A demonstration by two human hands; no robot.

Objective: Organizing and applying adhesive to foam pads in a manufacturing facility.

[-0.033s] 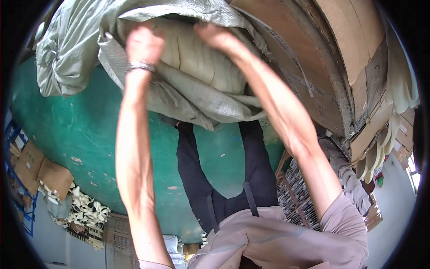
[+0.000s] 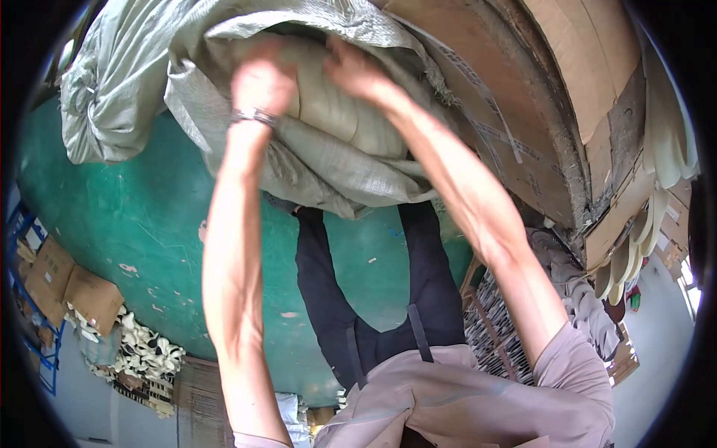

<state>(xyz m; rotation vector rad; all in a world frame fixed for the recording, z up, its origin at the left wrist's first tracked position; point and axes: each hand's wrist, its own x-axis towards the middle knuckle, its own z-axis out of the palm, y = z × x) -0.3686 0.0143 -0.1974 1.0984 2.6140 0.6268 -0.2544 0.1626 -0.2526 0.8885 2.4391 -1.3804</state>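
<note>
A large grey-green woven sack [image 2: 336,175] lies in front of me with its mouth open and its rim folded down. Inside it, cream-coloured curved pieces [image 2: 328,104] are packed closely side by side. My left hand [image 2: 263,82], a metal band at its wrist, is over the left end of these pieces; motion smears its fingers. On the far right side of the sack's mouth, my right hand [image 2: 357,69] is above the pieces, with bent fingers apart and nothing visible between them. Whether either hand touches the pieces is unclear.
Another tied woven sack [image 2: 112,112] sits at the far left. Large cardboard sheets [image 2: 538,172] stand close on the right, with cream curved pieces [image 2: 631,254] beyond. Cardboard boxes [image 2: 71,284] and a pile of cream pieces [image 2: 146,347] lie left on the green floor [image 2: 149,239].
My left hand has moved to the right, farther over the cream pieces. My right hand has shifted slightly, with its fingers now farther apart. The sack stays in place.
</note>
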